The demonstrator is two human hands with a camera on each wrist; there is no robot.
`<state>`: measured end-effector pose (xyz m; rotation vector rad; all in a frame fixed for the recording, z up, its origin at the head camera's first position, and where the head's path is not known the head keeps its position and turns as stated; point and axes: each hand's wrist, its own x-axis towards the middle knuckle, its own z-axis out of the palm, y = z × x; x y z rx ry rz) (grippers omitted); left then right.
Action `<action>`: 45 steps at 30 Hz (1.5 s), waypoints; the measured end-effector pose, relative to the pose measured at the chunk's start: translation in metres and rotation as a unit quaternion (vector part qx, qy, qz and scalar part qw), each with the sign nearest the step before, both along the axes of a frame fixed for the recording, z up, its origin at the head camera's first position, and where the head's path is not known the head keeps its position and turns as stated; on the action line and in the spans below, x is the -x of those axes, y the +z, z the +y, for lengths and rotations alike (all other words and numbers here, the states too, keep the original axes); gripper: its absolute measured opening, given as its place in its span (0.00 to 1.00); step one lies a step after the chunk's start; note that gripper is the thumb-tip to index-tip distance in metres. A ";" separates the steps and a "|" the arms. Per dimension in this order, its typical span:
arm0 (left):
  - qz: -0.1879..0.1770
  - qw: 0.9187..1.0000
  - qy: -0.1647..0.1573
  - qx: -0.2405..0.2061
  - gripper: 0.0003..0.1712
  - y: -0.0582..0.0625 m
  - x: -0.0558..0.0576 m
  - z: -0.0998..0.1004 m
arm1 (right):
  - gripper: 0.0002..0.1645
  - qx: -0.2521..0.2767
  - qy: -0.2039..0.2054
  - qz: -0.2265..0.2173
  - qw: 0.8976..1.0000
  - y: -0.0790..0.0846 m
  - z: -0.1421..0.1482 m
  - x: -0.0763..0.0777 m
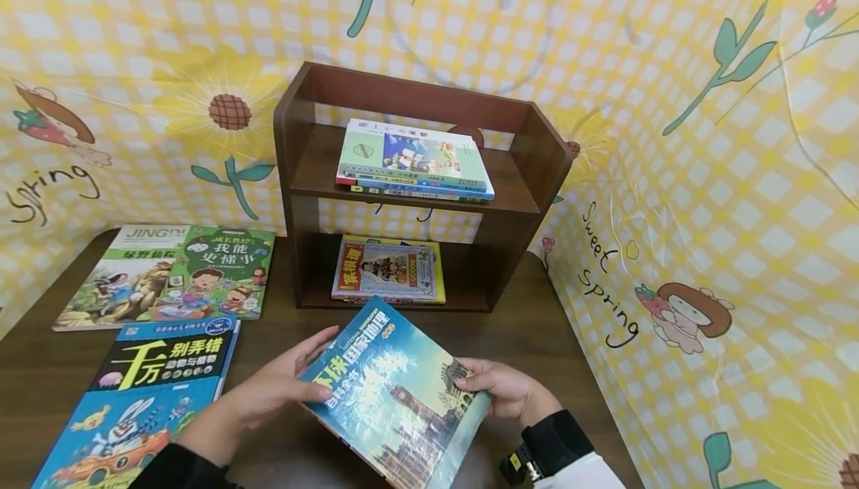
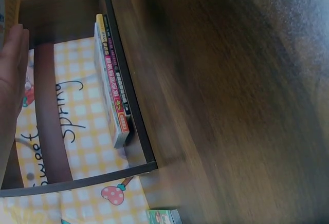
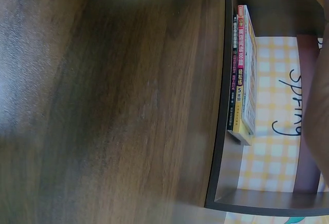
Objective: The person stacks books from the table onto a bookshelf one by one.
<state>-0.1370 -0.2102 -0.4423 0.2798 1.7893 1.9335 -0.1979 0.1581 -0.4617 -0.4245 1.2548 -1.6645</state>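
A blue book (image 1: 396, 399) with a clock tower on its cover is held tilted above the table, in front of the shelf. My left hand (image 1: 278, 381) grips its left edge, thumb on the cover and fingers partly behind. On the right edge, my right hand (image 1: 506, 388) pinches it with the thumb on top; its other fingers are mostly hidden underneath. Only part of the left hand (image 2: 10, 70) shows at the edge of the left wrist view. In the right wrist view, part of the right hand (image 3: 317, 100) fills the right border.
A brown two-tier shelf (image 1: 298, 250) stands at the back of the table (image 1: 537, 325). One stack of books (image 1: 416, 161) lies on its upper tier, another stack (image 1: 389, 269) on the lower. Green-covered books (image 1: 221, 273) and a blue rabbit book (image 1: 134, 407) lie at left. Patterned cloth (image 1: 671, 176) surrounds the table.
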 end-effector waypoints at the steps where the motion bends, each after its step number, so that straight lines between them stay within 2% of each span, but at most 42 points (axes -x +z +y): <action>1: -0.002 1.000 0.002 0.003 0.56 0.000 0.000 0.001 | 0.25 -0.002 -0.001 0.001 1.000 0.000 0.000 0.001; 10: -0.001 1.000 0.009 0.011 0.56 0.000 -0.001 0.001 | 0.23 -0.005 0.013 0.001 1.000 0.000 -0.006 0.008; 20: -0.002 1.000 0.002 -0.021 0.57 -0.001 -0.001 0.002 | 0.21 -0.014 0.005 -0.005 1.000 0.001 -0.008 0.015; 29: -0.022 0.999 -0.011 -0.040 0.58 -0.004 -0.001 0.000 | 0.21 -0.033 -0.003 -0.005 0.999 0.002 -0.010 0.024; 37: -0.028 0.995 -0.022 -0.092 0.58 -0.006 -0.002 0.001 | 0.20 -0.040 -0.001 0.001 0.999 0.000 -0.009 0.029; 45: -0.029 0.991 -0.014 -0.128 0.54 -0.007 -0.005 0.001 | 0.15 -0.028 -0.043 0.001 0.999 0.000 -0.010 0.034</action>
